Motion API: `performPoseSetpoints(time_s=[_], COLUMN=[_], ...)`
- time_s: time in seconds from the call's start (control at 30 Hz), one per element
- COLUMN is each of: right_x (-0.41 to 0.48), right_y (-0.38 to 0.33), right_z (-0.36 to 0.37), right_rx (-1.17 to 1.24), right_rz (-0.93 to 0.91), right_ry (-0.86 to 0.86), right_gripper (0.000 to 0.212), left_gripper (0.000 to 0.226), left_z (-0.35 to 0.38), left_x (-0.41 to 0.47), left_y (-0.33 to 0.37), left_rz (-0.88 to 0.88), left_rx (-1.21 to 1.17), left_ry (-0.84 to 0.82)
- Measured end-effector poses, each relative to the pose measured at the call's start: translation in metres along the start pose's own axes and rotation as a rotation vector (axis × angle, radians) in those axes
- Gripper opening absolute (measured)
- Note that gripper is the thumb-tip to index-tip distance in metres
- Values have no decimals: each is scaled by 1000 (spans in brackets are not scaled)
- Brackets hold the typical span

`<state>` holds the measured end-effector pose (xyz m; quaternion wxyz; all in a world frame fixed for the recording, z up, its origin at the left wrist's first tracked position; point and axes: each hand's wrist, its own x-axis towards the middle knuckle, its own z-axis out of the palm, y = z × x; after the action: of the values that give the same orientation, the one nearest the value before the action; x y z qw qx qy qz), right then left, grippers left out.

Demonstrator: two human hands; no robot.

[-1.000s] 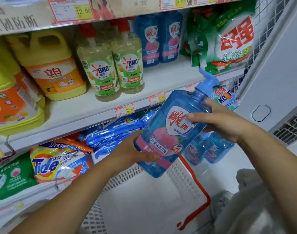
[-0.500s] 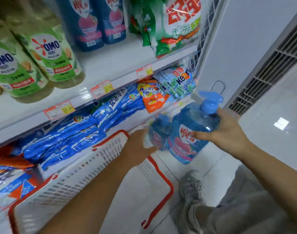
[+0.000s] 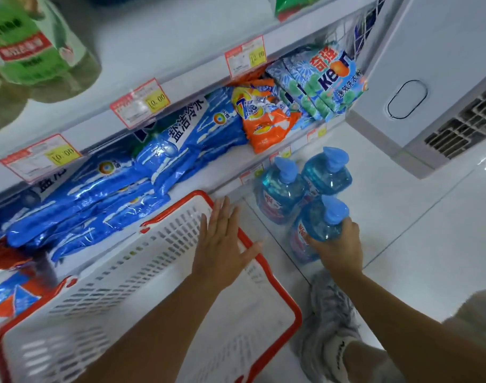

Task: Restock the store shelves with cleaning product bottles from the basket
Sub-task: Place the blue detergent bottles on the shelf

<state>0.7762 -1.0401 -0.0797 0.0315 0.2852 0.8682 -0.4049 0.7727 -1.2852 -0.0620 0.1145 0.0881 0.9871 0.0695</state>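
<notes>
My right hand (image 3: 336, 246) grips a blue pump bottle (image 3: 317, 227) by its shoulder; the bottle stands on the white floor. Just behind it stand two more blue pump bottles, one on the left (image 3: 281, 193) and one on the right (image 3: 328, 172), close to the shelf base. My left hand (image 3: 223, 239) hovers flat, fingers spread, over the right rim of the white basket with red trim (image 3: 275, 283), holding nothing. No bottles show in the part of the basket in view.
The lower shelf holds blue detergent bags (image 3: 120, 189), an orange Tide bag (image 3: 264, 117) and Keon bags (image 3: 327, 81). Green OMO bottles (image 3: 29, 45) stand on the shelf above. A white appliance with a vent (image 3: 440, 92) is at the right. My grey shoe (image 3: 330, 324) is beside the basket.
The blue bottle went down from chest height to the floor beside two others. My left hand let go of it and now hovers flat over the basket rim. The view tilted downward.
</notes>
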Motion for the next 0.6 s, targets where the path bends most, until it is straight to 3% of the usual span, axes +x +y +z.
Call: performPoseSetpoints(time_s=[0.17, 0.27, 0.43, 0.5, 0.6], right_x=[13, 15, 1, -12, -23], right_y=[7, 3, -8, -22, -56], right_z=[15, 10, -24, -42, -60], right_rx=[-13, -48, -5, 90, 252], right_rz=[-81, -97, -140, -145, -271], right_ry=[-47, -110, -208, -84, 177], right_gripper=[74, 87, 101, 90, 60], left_gripper=[92, 95, 90, 85, 77], left_z=[4, -4, -35, -62, -110], left_x=[0, -1, 0, -4, -12], left_y=[-1, 1, 2, 1, -7], left_rz=[6, -2, -18, 8, 76], left_rx=[-34, -47, -90, -127, -151], left_ry=[-11, -48, -231, -196, 53])
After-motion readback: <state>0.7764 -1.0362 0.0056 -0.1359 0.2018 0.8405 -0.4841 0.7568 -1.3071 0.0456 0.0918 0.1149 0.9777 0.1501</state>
